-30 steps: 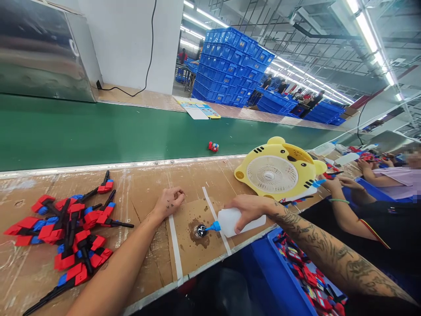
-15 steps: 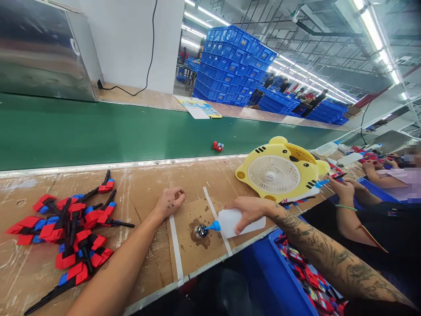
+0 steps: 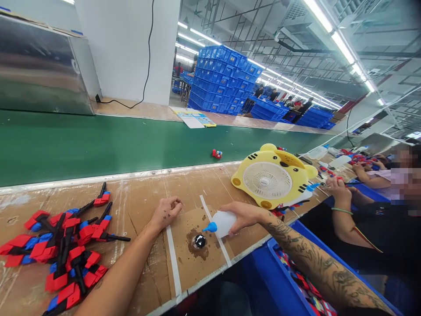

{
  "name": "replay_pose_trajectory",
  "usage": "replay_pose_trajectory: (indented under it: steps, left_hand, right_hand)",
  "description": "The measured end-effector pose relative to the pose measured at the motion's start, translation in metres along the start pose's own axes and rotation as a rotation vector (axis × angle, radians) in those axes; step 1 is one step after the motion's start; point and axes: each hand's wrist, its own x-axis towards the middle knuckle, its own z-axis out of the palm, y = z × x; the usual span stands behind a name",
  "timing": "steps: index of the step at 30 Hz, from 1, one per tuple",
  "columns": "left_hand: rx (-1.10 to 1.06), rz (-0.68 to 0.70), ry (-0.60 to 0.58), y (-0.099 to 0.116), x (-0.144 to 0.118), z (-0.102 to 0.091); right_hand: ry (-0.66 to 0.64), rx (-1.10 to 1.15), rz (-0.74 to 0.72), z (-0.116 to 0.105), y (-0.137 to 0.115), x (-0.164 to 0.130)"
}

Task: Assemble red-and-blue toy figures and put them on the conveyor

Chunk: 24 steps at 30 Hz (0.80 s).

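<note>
My right hand [image 3: 242, 217] is wrapped round a translucent white squeeze bottle [image 3: 224, 224] with a blue nozzle [image 3: 209, 227]. The bottle lies tilted on its side in the grip, its tip just above and to the right of a small round pot [image 3: 199, 241] of dark, shiny liquid. Wet spots surround the pot on a cardboard sheet [image 3: 189, 272] between white tape strips. Near the sheet's far left corner, my left hand [image 3: 166, 212] rests on the table with fingers curled, nothing visible in them. Left of that forearm lies a pile of red, blue and black plastic pieces [image 3: 77, 256].
A yellow animal-faced fan [image 3: 268, 179] stands beyond my right hand. A blue bin [image 3: 279, 281] of parts sits below the table edge. Behind runs a green conveyor belt [image 3: 98, 149] carrying a small red-and-white piece [image 3: 217, 153]. Co-workers sit at the right.
The nozzle tip has moved off the dark pot and now sits slightly away from it, with the bottle in my right hand. My left hand stays curled on the table. The view has shifted slightly.
</note>
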Motion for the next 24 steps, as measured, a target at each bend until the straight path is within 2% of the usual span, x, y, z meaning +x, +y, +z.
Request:
replay_pose_trajectory:
  steps: [5,8,15,19,24]
  left_hand:
    - [0.002,-0.001,-0.002,-0.002,0.001,0.001]
    - [0.001,0.004,-0.002,-0.003,0.001,0.001]
    - [-0.012,0.012,-0.002,-0.003,0.0,0.002]
    - [-0.016,0.016,0.007,-0.002,0.0,0.001]
    - [-0.019,0.015,0.016,-0.003,0.002,0.003]
  right_hand:
    - [0.195,0.097,0.008,-0.009,0.017,0.006]
    - [0.339,0.174,0.005,-0.016,0.033,0.02]
    - [0.9,0.655,0.061,-0.033,0.071,0.085]
    - [1.111,0.676,0.146,-0.04,0.088,0.116]
    - [1.316,0.629,0.363,-0.042,0.102,0.132]
